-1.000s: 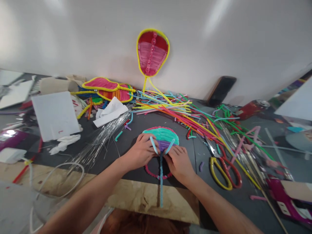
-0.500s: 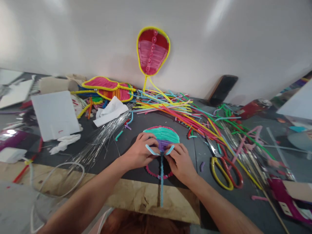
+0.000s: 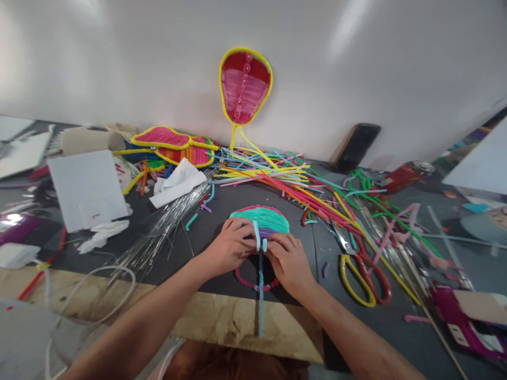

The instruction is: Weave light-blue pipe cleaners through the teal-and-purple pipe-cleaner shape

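A round piece made of pipe cleaners (image 3: 265, 216) lies on the dark mat, with a pink rim, turquoise rows at the top and purple rows below them. The lower part inside its rim has no rows. From its middle a twisted light blue stem (image 3: 261, 311) runs toward me, past the wooden edge. My left hand (image 3: 232, 245) is closed over the left of the piece, and my right hand (image 3: 291, 264) is closed at its right. Both pinch a light blue pipe cleaner (image 3: 257, 235) across the purple rows; its two ends stick up between my fingers.
Scissors (image 3: 358, 279) with yellow and red handles lie to the right. A heap of loose pipe cleaners (image 3: 273, 174) spreads behind. A yellow-rimmed pink piece (image 3: 245, 87) stands against the white wall, with a phone (image 3: 358, 148) further right. A white cable (image 3: 95, 269) loops at left.
The light blue pipe cleaner's ends have come closer together; the left one now points upright instead of slanting outward. My hands stay almost in place, and the view has shifted slightly.
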{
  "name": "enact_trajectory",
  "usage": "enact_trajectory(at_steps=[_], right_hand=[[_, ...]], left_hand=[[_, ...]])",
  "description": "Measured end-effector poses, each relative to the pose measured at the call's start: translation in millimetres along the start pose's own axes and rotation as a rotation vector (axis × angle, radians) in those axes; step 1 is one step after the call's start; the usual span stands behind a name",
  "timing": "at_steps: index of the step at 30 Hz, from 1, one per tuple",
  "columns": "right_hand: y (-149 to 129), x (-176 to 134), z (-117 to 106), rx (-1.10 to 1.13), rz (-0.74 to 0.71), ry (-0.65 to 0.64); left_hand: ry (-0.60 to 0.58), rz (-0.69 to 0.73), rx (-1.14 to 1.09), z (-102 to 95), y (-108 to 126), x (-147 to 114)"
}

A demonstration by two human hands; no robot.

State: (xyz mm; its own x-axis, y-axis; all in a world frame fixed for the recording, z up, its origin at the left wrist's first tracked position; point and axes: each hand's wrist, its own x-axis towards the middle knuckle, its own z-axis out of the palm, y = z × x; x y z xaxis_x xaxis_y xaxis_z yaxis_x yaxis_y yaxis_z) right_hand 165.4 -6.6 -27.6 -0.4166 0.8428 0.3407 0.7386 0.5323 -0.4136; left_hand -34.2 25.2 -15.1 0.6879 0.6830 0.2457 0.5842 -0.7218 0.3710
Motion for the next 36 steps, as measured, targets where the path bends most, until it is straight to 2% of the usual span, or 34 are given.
enact_trajectory(at_steps=[14, 26, 32, 36], right_hand=[[1, 1, 1, 0.055, -0.01, 0.014], [3, 0, 4, 0.152, -0.057, 0.04], [4, 1, 4, 0.193, 0.082, 0.063], [5, 2, 2, 0.261, 0.009, 0.064]], left_hand=[[-0.003, 0.011, 0.017, -9.3, 10, 4], [-0.03, 0.014, 0.064, -1.0, 9, 8], [0.009, 0.023, 0.075, 3.4, 12, 9], [0.031, 0.047, 0.088, 6.2, 11, 8]])
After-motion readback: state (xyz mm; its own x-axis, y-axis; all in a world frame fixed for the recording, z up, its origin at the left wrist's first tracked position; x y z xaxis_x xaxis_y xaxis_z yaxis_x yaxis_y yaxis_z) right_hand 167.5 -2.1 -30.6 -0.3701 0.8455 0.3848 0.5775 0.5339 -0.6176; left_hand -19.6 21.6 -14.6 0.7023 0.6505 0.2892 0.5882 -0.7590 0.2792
